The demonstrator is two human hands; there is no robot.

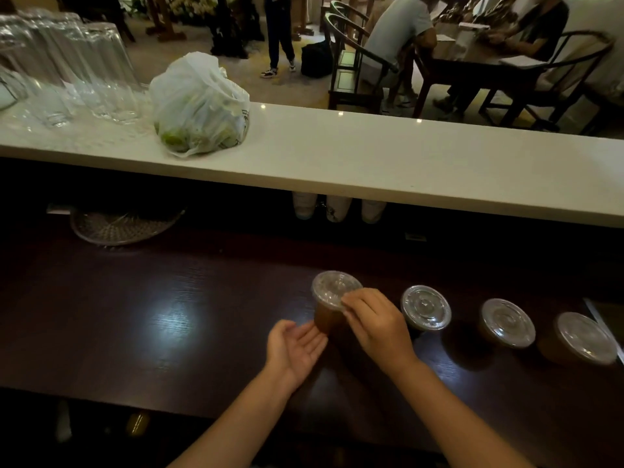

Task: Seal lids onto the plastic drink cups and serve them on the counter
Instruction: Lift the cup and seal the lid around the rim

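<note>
Several clear plastic cups of brown drink stand in a row on the dark work surface (169, 332), each under a clear lid. My right hand (374, 322) grips the near rim of the lid on the leftmost cup (332, 300), fingers pinched on its edge. My left hand (293, 346) is open, palm up, its fingertips at the cup's lower left side. To the right stand three lidded cups: the second cup (426, 307), the third cup (507, 322) and the fourth cup (586, 337).
The white serving counter (371, 157) runs across above the work surface. On it sit a white plastic bag (199, 106) and upturned glasses (67, 62) at the left. A wire strainer (121, 224) and cup stacks (337, 209) sit under it. People sit at a table beyond.
</note>
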